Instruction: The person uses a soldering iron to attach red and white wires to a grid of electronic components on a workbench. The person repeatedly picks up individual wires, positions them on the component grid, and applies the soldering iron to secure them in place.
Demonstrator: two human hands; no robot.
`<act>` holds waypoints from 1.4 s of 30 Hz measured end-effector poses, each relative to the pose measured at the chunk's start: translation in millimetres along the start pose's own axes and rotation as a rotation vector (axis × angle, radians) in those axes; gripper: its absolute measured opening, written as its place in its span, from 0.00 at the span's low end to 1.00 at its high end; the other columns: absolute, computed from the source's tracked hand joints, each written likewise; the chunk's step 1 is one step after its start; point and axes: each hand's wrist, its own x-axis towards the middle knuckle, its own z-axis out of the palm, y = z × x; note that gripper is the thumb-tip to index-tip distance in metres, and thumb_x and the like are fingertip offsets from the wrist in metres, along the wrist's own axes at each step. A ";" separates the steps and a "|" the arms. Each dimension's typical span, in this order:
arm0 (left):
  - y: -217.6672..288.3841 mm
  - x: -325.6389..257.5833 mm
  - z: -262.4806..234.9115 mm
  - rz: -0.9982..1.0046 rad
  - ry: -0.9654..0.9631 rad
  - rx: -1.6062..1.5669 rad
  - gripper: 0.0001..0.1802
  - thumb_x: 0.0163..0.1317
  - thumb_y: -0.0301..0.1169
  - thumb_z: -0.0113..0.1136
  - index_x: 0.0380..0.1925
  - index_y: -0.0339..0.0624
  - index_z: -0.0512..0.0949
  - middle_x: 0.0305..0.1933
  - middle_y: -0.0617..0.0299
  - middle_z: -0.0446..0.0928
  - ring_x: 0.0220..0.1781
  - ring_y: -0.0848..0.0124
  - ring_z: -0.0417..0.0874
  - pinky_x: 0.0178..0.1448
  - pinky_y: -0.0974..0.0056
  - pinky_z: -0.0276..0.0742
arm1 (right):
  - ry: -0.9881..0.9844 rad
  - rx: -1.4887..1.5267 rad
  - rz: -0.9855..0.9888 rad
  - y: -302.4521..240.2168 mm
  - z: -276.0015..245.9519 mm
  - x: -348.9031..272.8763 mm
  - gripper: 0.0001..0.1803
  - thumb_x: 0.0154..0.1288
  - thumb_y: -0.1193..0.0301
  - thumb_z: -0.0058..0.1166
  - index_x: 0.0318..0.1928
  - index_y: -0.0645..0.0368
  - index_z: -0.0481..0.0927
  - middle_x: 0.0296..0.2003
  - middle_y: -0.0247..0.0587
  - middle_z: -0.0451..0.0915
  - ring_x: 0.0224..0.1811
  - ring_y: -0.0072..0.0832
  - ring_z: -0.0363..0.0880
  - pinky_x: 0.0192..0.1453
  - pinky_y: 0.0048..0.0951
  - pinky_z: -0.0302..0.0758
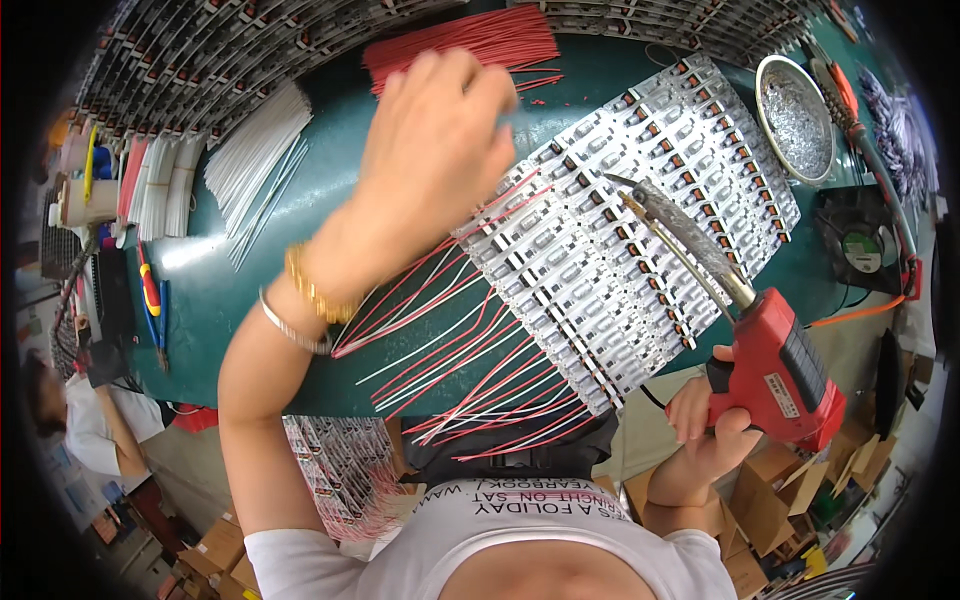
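Note:
My right hand (710, 420) is wrapped round the handle of a red soldering gun (785, 375). Its metal tip and a thin feed tube reach over a panel of small circuit boards (600, 240). Red and white wires (480, 370) trail from the panel's left edge toward me. My left hand (435, 140), blurred by motion, is over the near side of a pile of red wires (470, 45); its fingers look bent, but their tips are hidden. A bundle of white wires (258, 150) lies left of that hand.
The green table (210, 320) holds more board panels (250, 60) along its far side. A metal bowl (795, 118) of shiny bits and a small black fan (860, 240) stand at right. Screwdriver (149, 288) and tweezers lie left. Another person (105, 420) sits beyond the left edge.

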 end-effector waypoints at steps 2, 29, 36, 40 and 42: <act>-21.4 15.0 7.7 0.025 -0.010 0.068 0.10 0.47 0.24 0.57 0.32 0.38 0.72 0.33 0.54 0.73 0.39 0.55 0.75 0.45 0.55 0.69 | -0.016 0.031 -0.014 1.1 -4.8 -0.2 0.41 0.62 0.47 0.50 0.56 0.76 0.58 0.10 0.27 0.62 0.08 0.19 0.62 0.15 0.22 0.63; 35.3 -34.2 -39.1 -0.345 -0.209 -0.463 0.06 0.51 0.28 0.65 0.24 0.37 0.79 0.21 0.61 0.77 0.26 0.69 0.74 0.39 0.67 0.67 | -0.062 0.180 -0.027 11.6 -17.0 -10.2 0.35 0.67 0.51 0.44 0.57 0.73 0.58 0.11 0.28 0.61 0.08 0.19 0.60 0.15 0.22 0.62; 40.7 -48.1 -18.8 -0.309 -0.122 -0.381 0.08 0.52 0.29 0.65 0.21 0.38 0.77 0.19 0.63 0.74 0.24 0.70 0.70 0.41 0.67 0.62 | 0.111 -0.043 0.066 8.5 4.6 -17.7 0.47 0.58 0.38 0.47 0.56 0.74 0.59 0.09 0.27 0.62 0.07 0.18 0.59 0.15 0.21 0.62; 41.5 -49.3 -18.2 -0.278 -0.093 -0.349 0.07 0.52 0.28 0.65 0.21 0.39 0.77 0.19 0.63 0.74 0.23 0.69 0.69 0.39 0.66 0.62 | 0.042 -0.094 0.100 8.6 8.5 -13.2 0.46 0.57 0.38 0.48 0.52 0.75 0.62 0.08 0.28 0.64 0.07 0.19 0.61 0.16 0.20 0.64; 40.8 -50.0 -17.1 -0.273 -0.088 -0.353 0.07 0.52 0.27 0.65 0.21 0.39 0.77 0.19 0.63 0.74 0.23 0.69 0.69 0.38 0.66 0.62 | 0.033 -0.096 0.115 8.2 10.3 -12.3 0.45 0.57 0.38 0.49 0.50 0.74 0.63 0.09 0.29 0.64 0.08 0.19 0.61 0.16 0.21 0.64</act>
